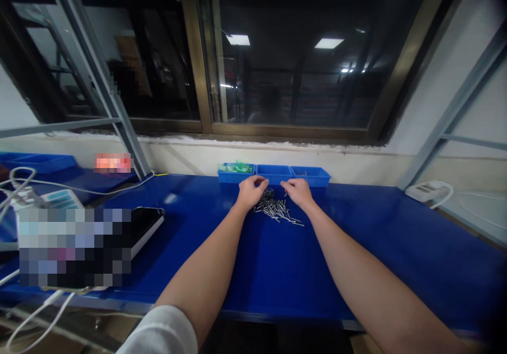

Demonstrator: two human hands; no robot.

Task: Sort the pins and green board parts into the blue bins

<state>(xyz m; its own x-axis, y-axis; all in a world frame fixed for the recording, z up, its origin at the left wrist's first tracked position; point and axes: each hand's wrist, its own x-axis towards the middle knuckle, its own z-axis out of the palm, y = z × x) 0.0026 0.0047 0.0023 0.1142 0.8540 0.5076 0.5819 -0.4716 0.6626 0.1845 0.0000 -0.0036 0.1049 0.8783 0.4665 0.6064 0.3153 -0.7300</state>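
A loose pile of thin metal pieces (274, 209), which look like screws or pins, lies on the blue tabletop. Over the pile's upper left edge is my left hand (250, 192), thumb and fingers drawn together in a pinch; whether anything is between them I cannot make out. My right hand (300, 192) is at the pile's upper right, its fingertips pinched around what seems to be one thin metal piece pointing down. Just beyond both hands stand three joined blue bins: the left bin (236, 176) holds green and clear small packets, while the middle bin (273, 173) and right bin (311, 176) show little inside.
At left, a dark flat device (147, 220) and white cables (24, 182) lie on the blue table (277, 275). A white power strip (430, 190) sits at the right by a grey metal frame post (459, 95). Behind the bins are a wall and a dark window.
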